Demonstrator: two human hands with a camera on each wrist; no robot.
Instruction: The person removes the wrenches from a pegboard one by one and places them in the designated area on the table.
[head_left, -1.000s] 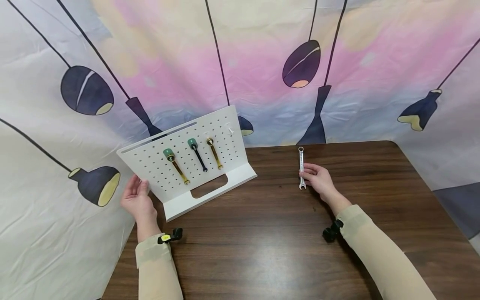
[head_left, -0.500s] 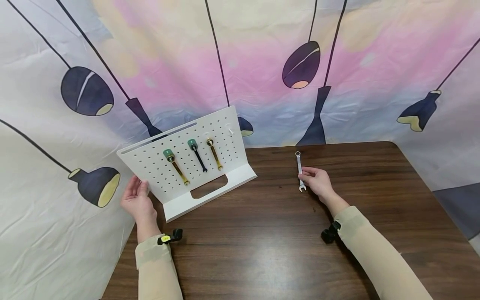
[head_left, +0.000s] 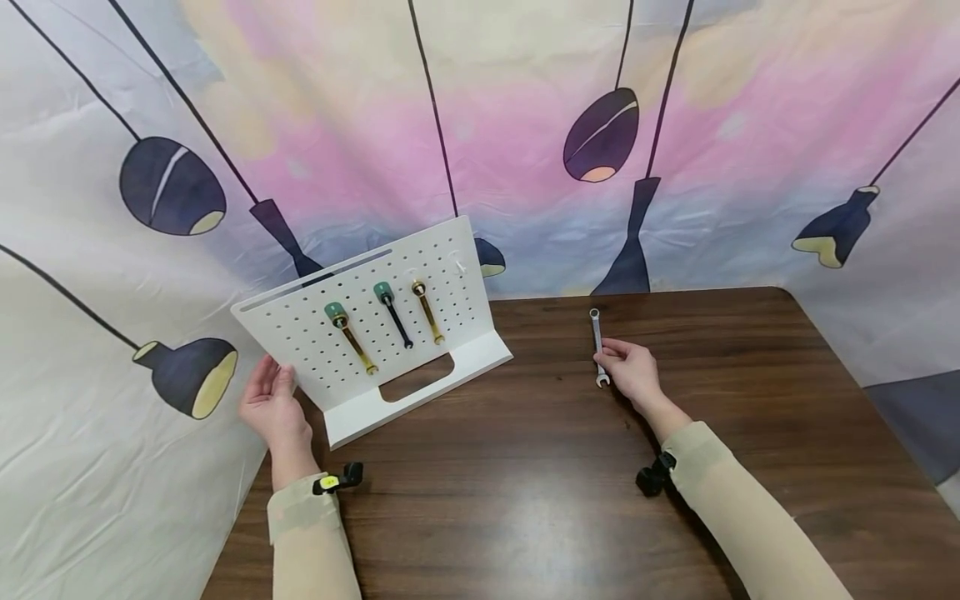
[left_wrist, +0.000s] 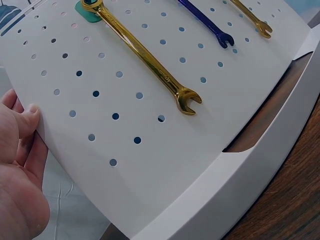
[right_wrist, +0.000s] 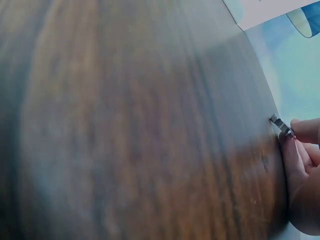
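My left hand (head_left: 276, 412) pinches the left edge of a white pegboard stand (head_left: 468, 304), thumb in front and fingers behind, as the left wrist view shows. On the board hang a gold combination wrench (left_wrist: 145, 57) and a dark blue wrench (left_wrist: 205, 24), with another gold wrench (head_left: 429, 318) to their right. Green pieces sit at the tops of the left two. My right hand (head_left: 636, 377) pinches a silver combination wrench (head_left: 597, 335) between thumb and fingers, ring end away from me, apart from the board. The right wrist view catches only part of this wrench (right_wrist: 282, 126).
A clear hook (head_left: 457, 263) at the board's upper right carries nothing. The stand rests on the left of a dark wooden table (head_left: 517, 450). Behind the table hangs a printed cloth (head_left: 525, 150) with painted lamps.
My right hand has moved slightly left and towards me with the silver wrench, whose ring end has tipped a little left. My left hand still holds the board's edge.
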